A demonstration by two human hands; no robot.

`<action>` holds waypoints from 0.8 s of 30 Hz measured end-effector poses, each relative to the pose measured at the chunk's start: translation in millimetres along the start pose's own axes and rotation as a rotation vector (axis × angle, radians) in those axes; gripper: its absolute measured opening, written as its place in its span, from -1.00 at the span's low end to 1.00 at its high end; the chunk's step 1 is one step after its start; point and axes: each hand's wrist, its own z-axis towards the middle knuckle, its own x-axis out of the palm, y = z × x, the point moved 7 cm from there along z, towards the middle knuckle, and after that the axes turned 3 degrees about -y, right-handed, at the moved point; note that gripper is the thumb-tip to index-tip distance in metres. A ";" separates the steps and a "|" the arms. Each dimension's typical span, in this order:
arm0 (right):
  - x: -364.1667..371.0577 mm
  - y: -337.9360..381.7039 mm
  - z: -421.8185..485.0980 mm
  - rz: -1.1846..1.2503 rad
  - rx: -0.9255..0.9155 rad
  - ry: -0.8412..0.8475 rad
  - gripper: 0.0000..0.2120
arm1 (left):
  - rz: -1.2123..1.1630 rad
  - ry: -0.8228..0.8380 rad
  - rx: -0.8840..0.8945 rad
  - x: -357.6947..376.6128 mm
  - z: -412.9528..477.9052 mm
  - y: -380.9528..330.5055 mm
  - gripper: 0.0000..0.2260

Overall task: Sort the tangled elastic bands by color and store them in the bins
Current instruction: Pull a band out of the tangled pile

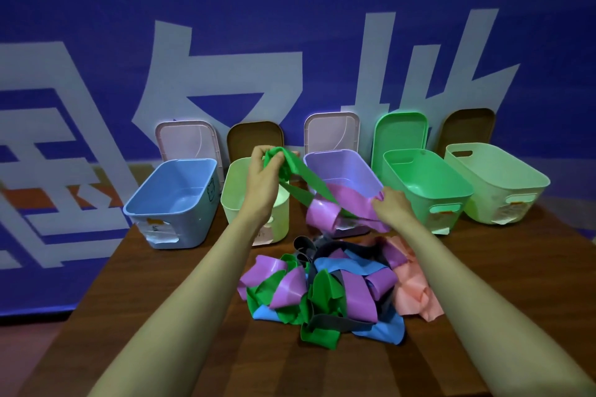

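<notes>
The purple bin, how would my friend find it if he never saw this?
Look at the row of five bins along the back of the table. The purple bin is the middle one, between a pale green bin and a bright green bin. It is the only purple one, with a purple band draped over its front.

Two bare forearms run up from the lower edge of the frame toward the middle, one from the lower left and one from the lower right. No sleeve, cuff or glove covers either arm as far down as the picture shows; anything worn higher up lies outside the view. The left hand (263,171) sits just above the centre, the right hand (388,203) a little right of centre. Both wrists look free of a watch, strap or bracelet, and no ring stands out on the fingers, though the dim bluish light makes small items hard to rule on. The arms are slim and smooth in outline, with no visible marks or writing.
</notes>
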 end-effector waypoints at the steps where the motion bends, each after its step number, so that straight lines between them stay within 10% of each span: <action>1: 3.0 -5.8 2.4 -0.034 0.021 0.005 -0.83 | -0.030 -0.016 -0.003 -2.4 -0.3 2.7 -0.90; 7: 2.1 4.7 -1.6 0.198 -0.063 -0.066 -0.82 | 0.218 0.046 -0.161 3.2 -1.3 33.3 -0.83; 16: -26.9 39.1 -8.2 0.625 -0.294 -0.200 -0.90 | 1.467 0.614 0.013 11.4 -25.0 67.9 -0.69; 24: -18.6 25.6 0.3 0.564 -0.268 -0.250 -0.87 | 1.005 0.407 0.233 19.5 -17.2 34.5 -0.81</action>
